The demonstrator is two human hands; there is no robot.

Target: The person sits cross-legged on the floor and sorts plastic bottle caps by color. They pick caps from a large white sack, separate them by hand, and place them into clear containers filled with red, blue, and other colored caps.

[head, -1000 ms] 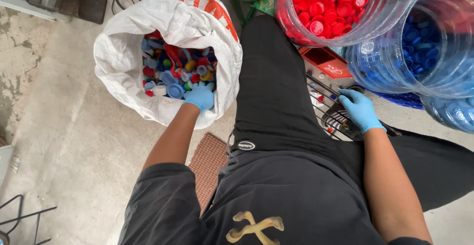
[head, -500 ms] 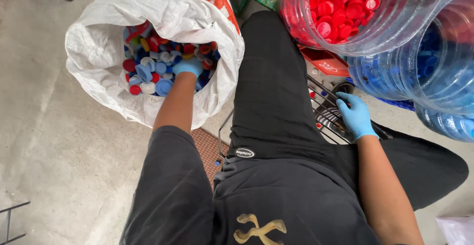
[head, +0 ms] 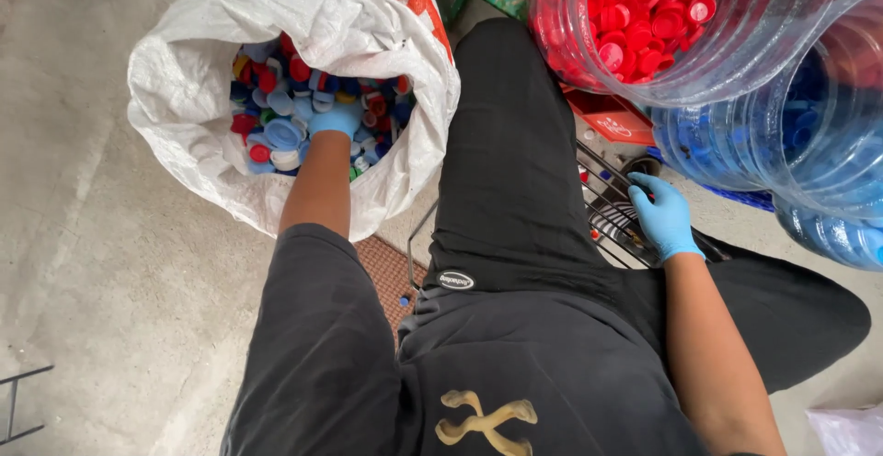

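Left hand (head: 335,120) grasping caps (head: 276,134) in white sack (head: 184,61), right hand (head: 662,217) loosely curled on wire rack (head: 612,222)

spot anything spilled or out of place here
A few stray bottle caps lie loose around the wire rack near the right hand, outside any container. One more cap sits on the brown mat. Otherwise nothing stands out.

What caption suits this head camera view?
Gloved left hand digs into white sack of mixed bottle caps; right hand rests on wire rack.
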